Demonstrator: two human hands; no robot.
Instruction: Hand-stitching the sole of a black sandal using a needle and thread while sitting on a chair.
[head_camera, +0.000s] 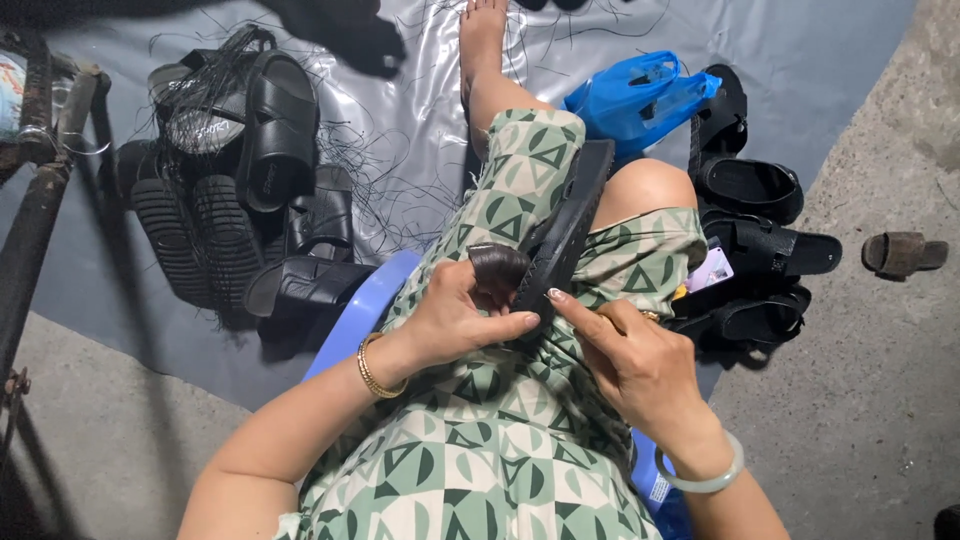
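Trimming looks underway: left hand (455, 315) grips black sandal (560, 235) on lap, right hand (635, 360) pinching its edge; steadying needed next.

The sandal (562, 232) on the lap is black, as are the sandals (245, 190) heaped on the grey sheet (420, 120). The dress (500, 450) bears green and cream triangles and half-circles. The bag (640, 95) is bright blue, the stool (365, 305) pale blue.

Black rubber sandal (565, 225) on edge along lap, sole facing three o'clock, toe toward one o'clock, strap end in hands.
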